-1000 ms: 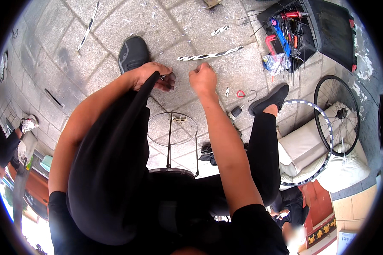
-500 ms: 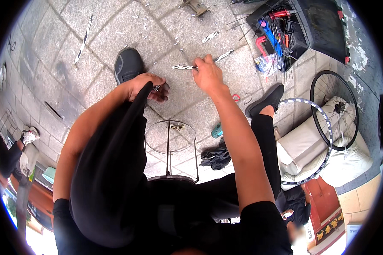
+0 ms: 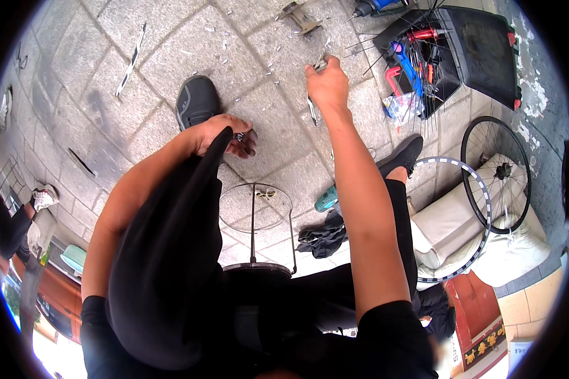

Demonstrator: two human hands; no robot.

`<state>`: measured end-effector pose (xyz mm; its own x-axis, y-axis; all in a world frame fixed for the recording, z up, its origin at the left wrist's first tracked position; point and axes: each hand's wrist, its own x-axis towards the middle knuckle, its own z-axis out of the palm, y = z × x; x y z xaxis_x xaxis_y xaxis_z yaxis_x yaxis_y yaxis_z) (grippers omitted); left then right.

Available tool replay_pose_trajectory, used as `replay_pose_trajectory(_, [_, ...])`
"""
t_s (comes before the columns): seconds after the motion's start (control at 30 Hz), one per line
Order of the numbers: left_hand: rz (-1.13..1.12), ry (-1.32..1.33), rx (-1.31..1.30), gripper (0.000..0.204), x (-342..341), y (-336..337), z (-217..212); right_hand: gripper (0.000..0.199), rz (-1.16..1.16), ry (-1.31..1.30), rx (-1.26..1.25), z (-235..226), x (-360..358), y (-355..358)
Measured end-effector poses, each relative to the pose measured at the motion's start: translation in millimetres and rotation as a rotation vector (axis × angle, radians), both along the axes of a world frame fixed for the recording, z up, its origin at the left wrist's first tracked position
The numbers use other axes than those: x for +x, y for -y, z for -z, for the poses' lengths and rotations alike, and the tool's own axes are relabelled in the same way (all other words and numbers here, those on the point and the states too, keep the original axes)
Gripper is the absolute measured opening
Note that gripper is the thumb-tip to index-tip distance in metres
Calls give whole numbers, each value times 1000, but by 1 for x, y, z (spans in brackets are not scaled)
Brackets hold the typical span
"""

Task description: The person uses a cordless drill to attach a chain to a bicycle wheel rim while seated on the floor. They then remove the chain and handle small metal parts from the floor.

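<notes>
My right hand (image 3: 327, 82) is closed, fingers curled around a thin, bright metal strip (image 3: 312, 108) whose end hangs below my fist, above the rough grey paving stones (image 3: 107, 82). My left hand (image 3: 224, 134) pinches a small shiny metal piece (image 3: 239, 136) between thumb and fingertips, at the top edge of smooth black rubber, a tyre (image 3: 171, 252) draped over my forearm. Beyond lie a black toolbox (image 3: 474, 50), a spoked wheel (image 3: 496, 170) and a bare rim (image 3: 461, 221).

Head-worn fisheye looks steeply down, close overhead.
</notes>
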<state>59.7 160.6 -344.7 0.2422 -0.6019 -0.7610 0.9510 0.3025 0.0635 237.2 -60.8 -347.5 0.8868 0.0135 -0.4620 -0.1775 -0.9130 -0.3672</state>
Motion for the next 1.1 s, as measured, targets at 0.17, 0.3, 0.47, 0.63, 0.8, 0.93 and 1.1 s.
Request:
replay_pose_trajectory(0.17, [-14, 0, 3, 42, 2, -1, -5, 52, -124, 106, -125, 10, 8, 6])
replay_pose_trajectory(0.3, [-27, 0, -25, 41, 0, -1, -2, 45, -168, 70, -64, 25, 18, 27])
replay_pose_trajectory(0.47, [-34, 14, -7, 40, 2, -3, -5, 36, -254, 70, -132, 8, 18, 22])
replay_pose_trajectory(0.63, [-36, 10, -12, 40, -1, -4, -6, 34, -246, 14, -109, 18, 15, 26])
replay_pose_trajectory(0.8, [-70, 1, -30, 40, -1, -4, -5, 37, -59, -148, 2, 3, 14, 29])
replay_pose_trajectory(0.93, [-59, 17, -79, 39, 3, -4, -1, 50, -84, 22, -57, -2, 4, 26])
replay_pose_trajectory(1.1, [-60, -22, -12, 35, 0, -4, -5, 46, -10, -164, -159, 9, 24, 4])
